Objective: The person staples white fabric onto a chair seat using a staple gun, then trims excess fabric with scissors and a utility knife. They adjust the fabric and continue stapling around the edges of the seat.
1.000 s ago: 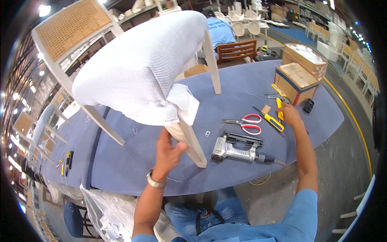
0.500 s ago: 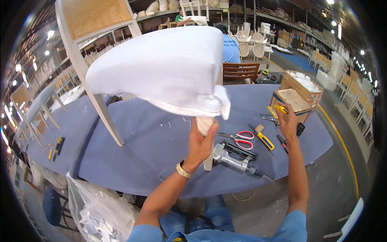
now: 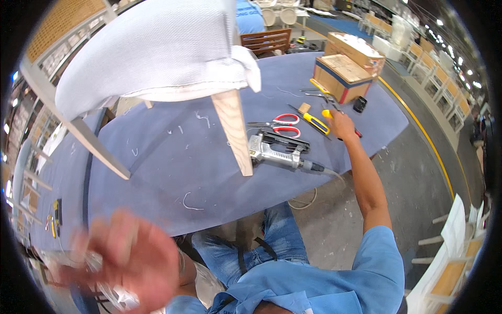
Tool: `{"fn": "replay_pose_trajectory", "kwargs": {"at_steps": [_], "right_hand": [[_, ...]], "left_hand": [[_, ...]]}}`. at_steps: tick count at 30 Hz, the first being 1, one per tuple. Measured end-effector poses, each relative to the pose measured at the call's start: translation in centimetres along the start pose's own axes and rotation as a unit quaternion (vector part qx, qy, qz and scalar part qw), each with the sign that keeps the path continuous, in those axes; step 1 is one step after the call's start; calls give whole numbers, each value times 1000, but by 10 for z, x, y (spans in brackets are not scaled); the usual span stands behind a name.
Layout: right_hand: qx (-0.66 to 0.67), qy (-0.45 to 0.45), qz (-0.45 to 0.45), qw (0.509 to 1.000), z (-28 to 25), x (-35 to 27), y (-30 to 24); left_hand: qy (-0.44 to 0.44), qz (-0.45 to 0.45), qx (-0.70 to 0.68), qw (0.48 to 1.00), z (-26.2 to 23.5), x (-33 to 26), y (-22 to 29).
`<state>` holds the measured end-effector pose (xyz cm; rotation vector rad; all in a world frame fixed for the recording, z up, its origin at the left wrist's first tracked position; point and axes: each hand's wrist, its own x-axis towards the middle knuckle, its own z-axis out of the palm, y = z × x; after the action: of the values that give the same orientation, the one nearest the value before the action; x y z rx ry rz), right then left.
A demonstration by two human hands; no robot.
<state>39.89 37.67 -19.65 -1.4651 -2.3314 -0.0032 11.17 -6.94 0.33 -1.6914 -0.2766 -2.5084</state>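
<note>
A chair with a white fabric seat (image 3: 151,52) and pale wooden legs (image 3: 232,131) stands on the blue-covered table (image 3: 172,172). My left hand (image 3: 128,259) is blurred at the lower left, fingers spread, holding nothing, off the table's near edge above some clear plastic. My right hand (image 3: 341,125) reaches to the table's right side and is closed over a tool with a yellow end (image 3: 327,113) and a red end. Next to it lie a yellow-handled screwdriver (image 3: 314,123) and red-handled scissors (image 3: 282,124). A metal air stapler (image 3: 277,152) lies by the chair leg.
Two cardboard boxes (image 3: 342,73) stand at the table's far right, with a small black item (image 3: 360,104) beside them. Small tools lie at the table's left edge (image 3: 55,220). A hose runs off the table from the stapler. White chairs stand on the floor at the right (image 3: 449,235).
My left hand has let go of the chair leg and dropped to the lower left. The chair now looms closer and higher in view. My right hand stays at the tools.
</note>
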Motion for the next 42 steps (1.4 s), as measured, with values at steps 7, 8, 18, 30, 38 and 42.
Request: {"fn": "replay_pose_trajectory", "kwargs": {"at_steps": [7, 8, 18, 30, 38, 42], "right_hand": [[44, -123, -210, 969, 26, 21, -88], [44, -143, -205, 967, 33, 23, -104], [97, 86, -101, 986, -9, 16, -83], [672, -109, -181, 709, -87, -182, -251], [627, -174, -157, 743, -93, -146, -296], [590, -147, -138, 781, -100, -139, -304]], "left_hand": [[-214, -91, -178, 956, 51, 45, 37], [-204, -96, -174, 959, 58, 44, 39], [-228, 52, -170, 957, 54, 35, 27], [61, -472, 171, 863, -57, -1, -131], [37, -479, -26, 877, -28, 23, -167], [76, -427, -31, 901, 3, 26, -169]]}}
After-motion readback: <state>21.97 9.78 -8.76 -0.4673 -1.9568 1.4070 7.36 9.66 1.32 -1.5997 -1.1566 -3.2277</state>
